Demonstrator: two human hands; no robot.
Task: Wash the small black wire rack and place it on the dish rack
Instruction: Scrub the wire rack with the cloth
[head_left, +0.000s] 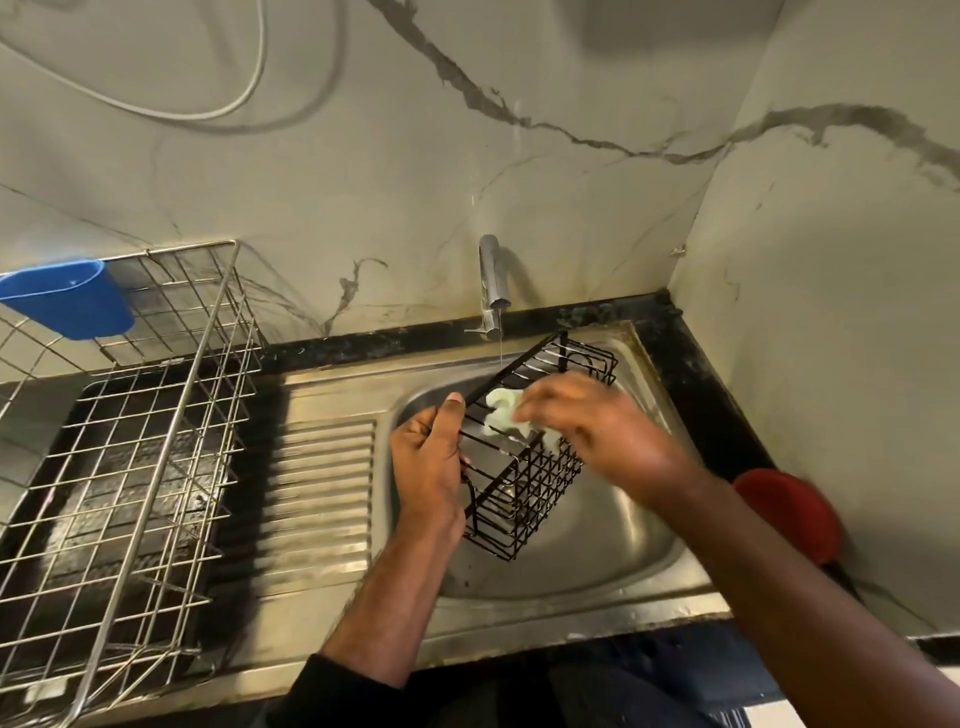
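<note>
The small black wire rack (524, 467) hangs tilted over the steel sink basin (597, 556). My left hand (431, 457) grips its left edge, thumb up along the top wire. My right hand (587, 421) holds a pale, foamy sponge (501, 413) against the top of the rack; this hand is blurred. A thin stream of water falls from the tap (491, 283) just behind the rack. The silver wire dish rack (135, 457) stands on the counter to the left of the sink.
A blue plastic cup holder (67, 299) hangs on the dish rack's back left corner. The ribbed drainboard (317, 499) lies between dish rack and basin. A red round object (789, 514) sits on the black counter edge at right. Marble walls close in behind and to the right.
</note>
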